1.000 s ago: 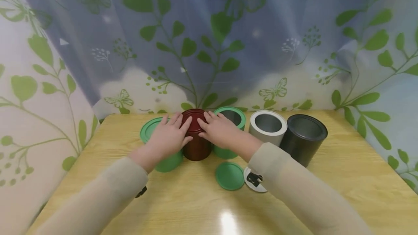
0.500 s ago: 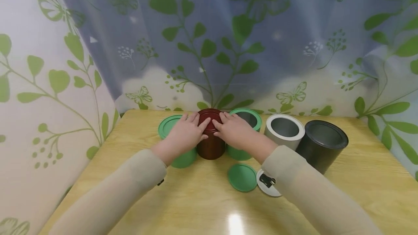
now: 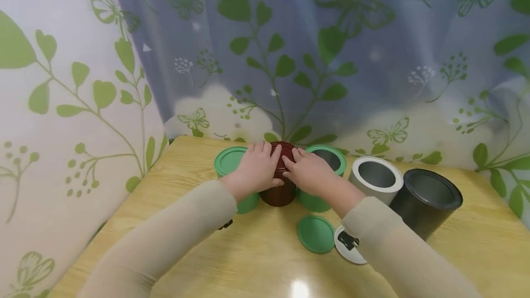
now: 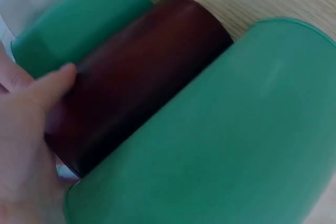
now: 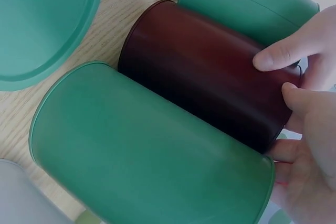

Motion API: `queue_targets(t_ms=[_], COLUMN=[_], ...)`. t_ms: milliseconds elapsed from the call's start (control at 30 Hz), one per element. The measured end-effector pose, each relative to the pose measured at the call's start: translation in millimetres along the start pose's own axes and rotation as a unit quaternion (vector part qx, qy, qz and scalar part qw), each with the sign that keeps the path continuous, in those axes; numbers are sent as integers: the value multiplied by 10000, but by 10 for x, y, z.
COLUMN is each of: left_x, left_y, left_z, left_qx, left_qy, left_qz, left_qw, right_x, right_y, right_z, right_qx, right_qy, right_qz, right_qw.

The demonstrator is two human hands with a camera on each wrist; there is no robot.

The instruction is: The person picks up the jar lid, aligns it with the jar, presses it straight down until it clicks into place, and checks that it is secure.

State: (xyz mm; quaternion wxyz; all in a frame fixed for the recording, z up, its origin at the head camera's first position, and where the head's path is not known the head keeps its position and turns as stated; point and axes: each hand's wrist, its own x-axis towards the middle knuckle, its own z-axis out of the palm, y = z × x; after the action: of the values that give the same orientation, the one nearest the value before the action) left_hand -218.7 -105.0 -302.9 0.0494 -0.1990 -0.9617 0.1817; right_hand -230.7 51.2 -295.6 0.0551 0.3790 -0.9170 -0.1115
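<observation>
Five canisters (image 3: 278, 196), wood-grain table (image 3: 244, 261), leaf-print curtain (image 3: 215, 40) behind

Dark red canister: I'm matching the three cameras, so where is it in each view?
Head: dark red canister, just right of and below centre.
Left wrist: it slants from lower left to upper middle.
Right wrist: it slants from upper middle down to right.
Shared landmark: a green canister on either side.

In the head view, the left grip (image 3: 257, 168) hides the rim of the red canister (image 3: 278, 196) around nine o'clock, the right grip (image 3: 311, 170) around three; the right sleeve (image 3: 397, 252) covers the white lid (image 3: 347, 253) toward three.
</observation>
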Motion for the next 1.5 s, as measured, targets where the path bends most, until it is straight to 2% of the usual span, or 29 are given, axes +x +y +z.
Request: queue_targets(t_ms=[133, 233, 367, 467, 600, 833, 1067, 1200, 1333, 1500], left_x=[67, 73, 70, 88, 110, 154, 149, 130, 96, 121], left_y=[84, 83, 18, -32, -51, -51, -115, -113, -64, -61], left_z=[28, 76, 94, 79, 60, 17, 17, 14, 52, 88], left_qx=[-767, -1110, -1120, -1025, -845, -796, -967, -746, -698, -665], left_qy=[-362, -550, -361, -72, 152, 113, 64, 96, 125, 363], left_qz=[510, 612, 522, 636, 808, 838, 715, 827, 935, 872], left_qw=[9951, 9904, 9917, 9927, 9930, 9932, 9927, 9937, 9931, 9933], right_x=[-114, -127, -56, -13, -11, -31, 19, 50, 15, 13], right_y=[5, -15, -34, -26, -16, -1, 20, 43, 31, 53], right_z=[69, 81, 54, 33, 25, 38, 6, -11, 22, 23], right_qx=[160, 274, 222, 247, 271, 114, 190, 209, 460, 481], right_qy=[-32, -86, -128, -167, -148, 36, -51, -289, -677, -574], right_qz=[99, 122, 153, 243, 328, 284, 362, 473, 553, 579], right_qw=[9998, 9995, 9996, 9993, 9990, 9995, 9992, 9982, 9951, 9955])
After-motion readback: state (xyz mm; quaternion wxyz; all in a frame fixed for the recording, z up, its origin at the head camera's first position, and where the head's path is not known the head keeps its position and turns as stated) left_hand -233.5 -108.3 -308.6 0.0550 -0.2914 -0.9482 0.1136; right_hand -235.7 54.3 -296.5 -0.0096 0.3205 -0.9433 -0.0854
